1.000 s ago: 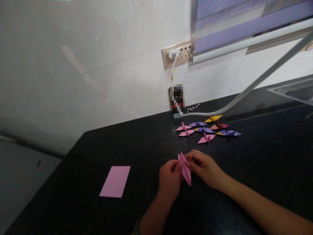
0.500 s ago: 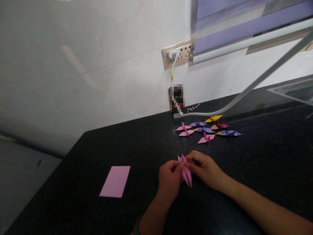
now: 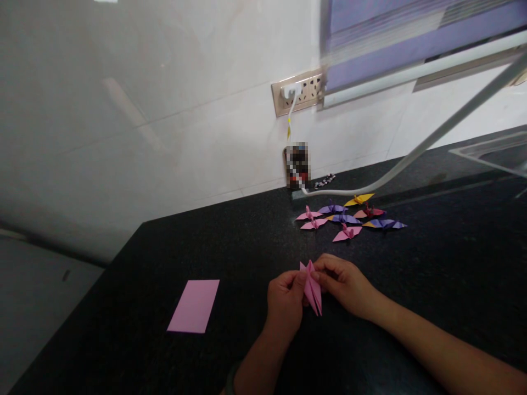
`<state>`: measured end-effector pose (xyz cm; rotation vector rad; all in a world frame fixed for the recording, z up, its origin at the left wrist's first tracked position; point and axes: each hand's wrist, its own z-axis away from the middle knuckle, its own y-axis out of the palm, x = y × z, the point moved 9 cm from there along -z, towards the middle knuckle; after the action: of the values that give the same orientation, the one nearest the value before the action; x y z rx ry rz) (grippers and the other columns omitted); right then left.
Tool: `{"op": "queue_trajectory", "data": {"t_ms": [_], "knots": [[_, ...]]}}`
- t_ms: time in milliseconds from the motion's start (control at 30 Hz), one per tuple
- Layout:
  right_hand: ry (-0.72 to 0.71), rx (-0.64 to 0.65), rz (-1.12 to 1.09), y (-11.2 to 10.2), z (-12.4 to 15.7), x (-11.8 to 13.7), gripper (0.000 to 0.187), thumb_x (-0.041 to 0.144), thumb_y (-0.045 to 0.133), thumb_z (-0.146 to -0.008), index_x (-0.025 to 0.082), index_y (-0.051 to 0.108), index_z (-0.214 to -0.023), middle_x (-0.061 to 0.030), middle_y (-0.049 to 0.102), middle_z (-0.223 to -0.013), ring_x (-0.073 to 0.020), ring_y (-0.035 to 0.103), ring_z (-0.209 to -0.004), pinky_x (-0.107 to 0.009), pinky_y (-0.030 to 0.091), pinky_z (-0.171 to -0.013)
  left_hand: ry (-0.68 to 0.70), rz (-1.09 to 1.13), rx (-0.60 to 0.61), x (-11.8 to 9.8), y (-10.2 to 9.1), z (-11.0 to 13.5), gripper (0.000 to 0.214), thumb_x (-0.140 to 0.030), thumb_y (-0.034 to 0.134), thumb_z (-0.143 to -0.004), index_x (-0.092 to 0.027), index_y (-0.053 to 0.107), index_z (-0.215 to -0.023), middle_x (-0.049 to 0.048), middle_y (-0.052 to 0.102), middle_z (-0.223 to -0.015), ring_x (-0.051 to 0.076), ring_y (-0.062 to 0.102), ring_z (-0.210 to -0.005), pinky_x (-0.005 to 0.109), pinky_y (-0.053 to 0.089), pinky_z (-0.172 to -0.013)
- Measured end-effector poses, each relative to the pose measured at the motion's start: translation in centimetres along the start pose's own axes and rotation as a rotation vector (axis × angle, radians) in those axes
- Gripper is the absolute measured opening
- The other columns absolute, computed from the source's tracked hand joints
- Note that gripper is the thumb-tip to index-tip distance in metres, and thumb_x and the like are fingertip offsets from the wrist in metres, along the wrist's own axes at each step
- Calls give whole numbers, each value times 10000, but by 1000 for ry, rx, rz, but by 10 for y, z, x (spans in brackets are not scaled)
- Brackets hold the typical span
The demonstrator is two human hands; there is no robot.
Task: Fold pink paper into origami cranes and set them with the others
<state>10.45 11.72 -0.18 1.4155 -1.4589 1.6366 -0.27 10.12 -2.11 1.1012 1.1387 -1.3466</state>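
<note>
Pale tiled wall behind a black, faintly speckled worktop. On the wall, a socket carries a white plug, whose cord hangs toward a small upright object, pixelated and not identifiable, at the wall's foot. Beside it lies a beaded string. A thick pale cable curves from this corner toward the upper right, below a purple panel.

At the near side of the worktop, both hands share one piece of pink folded paper, seen between them with two points directed away from the person and a split, narrow end toward the person. The left hand has its grip closed on the left edge, thumb uppermost; the right hand pinches the opposite edge between thumb and fingers. A dark band encircles the left wrist.

Beyond the hands, eight cranes form a loose cluster: three pink, three purple, one yellow, one red. Well to the left of the hands, a pink sheet lies flat.
</note>
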Motion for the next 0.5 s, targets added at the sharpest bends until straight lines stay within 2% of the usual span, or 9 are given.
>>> {"op": "queue_trajectory", "data": {"t_ms": [100,267,500], "knots": [[16,1,-13,1,1,-2,128,193,454,-785,160,557,-716,-11,497,-712,-106,495,-619,-210,410,-537,-8,-12,-15,-1,-1,0,335,-401,469,-735,-117,594,-608,-32,429,-422,74,380,-398,191,299,-396],[1,24,-59,3,1,4,149,200,453,-791,172,600,-788,-12,499,-712,-104,500,-616,-206,420,-531,-22,-34,-49,-1,-5,1,317,-395,496,-717,-106,618,-669,-33,434,-435,72,372,-401,189,283,-389],[-33,21,-53,1,1,8,157,200,468,-789,191,624,-809,-7,502,-686,-97,494,-590,-205,420,-533,0,-46,-36,4,-5,0,285,-373,513,-712,-116,626,-669,-33,433,-440,68,368,-402,191,281,-399]]}}
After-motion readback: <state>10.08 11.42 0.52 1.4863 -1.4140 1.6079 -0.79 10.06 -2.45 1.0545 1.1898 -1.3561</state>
